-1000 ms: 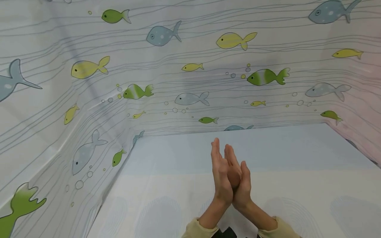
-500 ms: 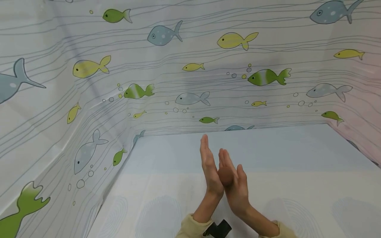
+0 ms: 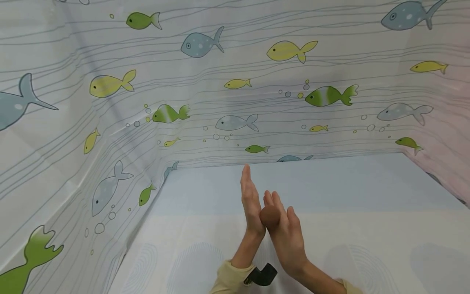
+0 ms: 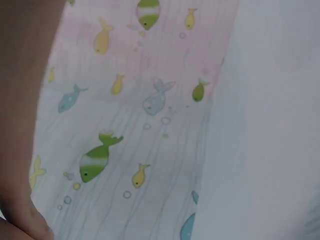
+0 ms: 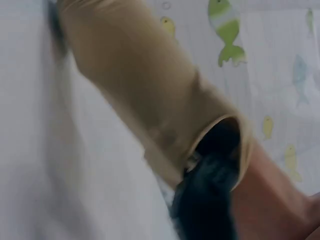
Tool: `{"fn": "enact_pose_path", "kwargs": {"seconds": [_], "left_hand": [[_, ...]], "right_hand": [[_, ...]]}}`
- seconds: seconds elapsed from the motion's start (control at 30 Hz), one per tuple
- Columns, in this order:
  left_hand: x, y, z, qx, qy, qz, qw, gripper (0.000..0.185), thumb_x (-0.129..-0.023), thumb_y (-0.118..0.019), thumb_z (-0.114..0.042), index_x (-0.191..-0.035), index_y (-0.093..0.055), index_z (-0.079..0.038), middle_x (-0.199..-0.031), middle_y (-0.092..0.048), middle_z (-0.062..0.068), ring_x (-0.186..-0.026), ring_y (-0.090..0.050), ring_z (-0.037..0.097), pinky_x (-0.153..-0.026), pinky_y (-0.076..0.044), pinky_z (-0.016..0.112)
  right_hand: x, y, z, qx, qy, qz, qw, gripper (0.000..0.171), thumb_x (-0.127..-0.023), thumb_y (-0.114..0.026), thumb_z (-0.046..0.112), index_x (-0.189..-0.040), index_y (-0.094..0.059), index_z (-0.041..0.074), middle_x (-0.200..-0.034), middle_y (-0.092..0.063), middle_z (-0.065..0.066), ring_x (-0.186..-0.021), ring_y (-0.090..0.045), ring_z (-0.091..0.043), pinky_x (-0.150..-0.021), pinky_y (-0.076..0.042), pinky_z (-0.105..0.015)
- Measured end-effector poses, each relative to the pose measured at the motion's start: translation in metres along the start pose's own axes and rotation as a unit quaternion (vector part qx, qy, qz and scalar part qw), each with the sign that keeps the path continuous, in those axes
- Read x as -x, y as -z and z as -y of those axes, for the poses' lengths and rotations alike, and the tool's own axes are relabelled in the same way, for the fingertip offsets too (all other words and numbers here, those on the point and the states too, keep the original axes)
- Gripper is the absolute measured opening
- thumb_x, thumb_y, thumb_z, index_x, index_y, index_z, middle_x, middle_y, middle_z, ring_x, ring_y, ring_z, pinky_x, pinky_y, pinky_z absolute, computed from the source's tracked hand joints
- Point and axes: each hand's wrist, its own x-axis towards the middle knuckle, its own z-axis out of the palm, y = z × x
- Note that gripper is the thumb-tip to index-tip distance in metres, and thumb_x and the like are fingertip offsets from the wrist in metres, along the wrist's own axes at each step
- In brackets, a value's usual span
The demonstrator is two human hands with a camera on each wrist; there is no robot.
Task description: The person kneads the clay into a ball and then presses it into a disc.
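Observation:
A smooth brown ball (image 3: 269, 216) sits between my two palms in the head view, raised over the table. My left hand (image 3: 252, 210) stands upright with straight fingers, its palm against the ball's left side. From the right, my right hand (image 3: 289, 239) leans in with fingers extended, lower and nearer to me. The heels of the hands lie close together below the ball. In the left wrist view only a dark edge of a hand (image 4: 22, 200) shows at the left, and the ball is out of sight. A beige sleeve (image 5: 135, 75) fills much of the right wrist view.
Behind stands a white curtain (image 3: 205, 98) printed with green, yellow and blue fish, turning pinkish at the right. The pale table (image 3: 330, 188) has a light blue far band and faint round patterns. A black strap (image 3: 262, 275) is at the left wrist.
Both hands have shifted left with the ball. The left hand has slid forward and the right hand back toward me, so more of the ball shows between the palms.

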Motion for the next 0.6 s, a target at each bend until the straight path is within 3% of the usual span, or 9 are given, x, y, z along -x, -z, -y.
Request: {"fn": "enact_pose_path", "kwargs": {"seconds": [0.13,0.27,0.5,0.6], "left_hand": [[0.006,-0.003,0.008,0.018,-0.009,0.044,0.9988,0.061,-0.103,-0.02,-0.028,-0.158,-0.011,-0.003,-0.165,-0.008,0.011,-0.153,0.002,0.029,-0.12,0.002,0.055],[0.016,-0.012,0.011,0.009,0.014,0.076,0.997,0.064,-0.103,-0.021,-0.038,-0.16,-0.009,-0.011,-0.166,-0.005,0.003,-0.153,0.001,0.024,-0.121,-0.002,0.053],[0.04,-0.03,0.015,-0.05,0.014,0.134,0.9896,0.065,-0.102,-0.026,-0.044,-0.16,-0.009,-0.021,-0.166,-0.002,-0.004,-0.153,0.001,0.016,-0.122,-0.007,0.029],[0.046,-0.035,0.014,-0.063,0.02,0.146,0.9871,0.062,-0.103,-0.026,-0.042,-0.16,-0.009,-0.023,-0.166,-0.006,-0.007,-0.153,-0.002,0.016,-0.122,-0.01,0.032]], "right_hand": [[0.0,0.001,0.012,-0.018,-0.015,-0.029,0.999,0.069,-0.102,0.006,0.051,-0.153,0.025,0.008,-0.165,0.014,-0.004,-0.152,0.012,-0.019,-0.12,-0.01,-0.026],[-0.004,0.004,0.018,-0.022,-0.028,-0.067,0.997,0.074,-0.101,0.003,0.057,-0.155,0.021,0.01,-0.165,0.011,-0.001,-0.153,0.008,-0.017,-0.121,0.005,-0.044],[-0.013,0.021,0.023,-0.045,-0.03,-0.152,0.987,0.078,-0.1,-0.009,0.061,-0.157,0.015,0.013,-0.166,0.009,0.002,-0.153,0.003,-0.012,-0.122,0.001,-0.034],[-0.016,0.029,0.026,-0.062,-0.015,-0.161,0.985,0.079,-0.1,-0.011,0.061,-0.156,0.018,0.013,-0.166,0.014,0.001,-0.152,0.008,-0.012,-0.122,0.001,-0.032]]}}
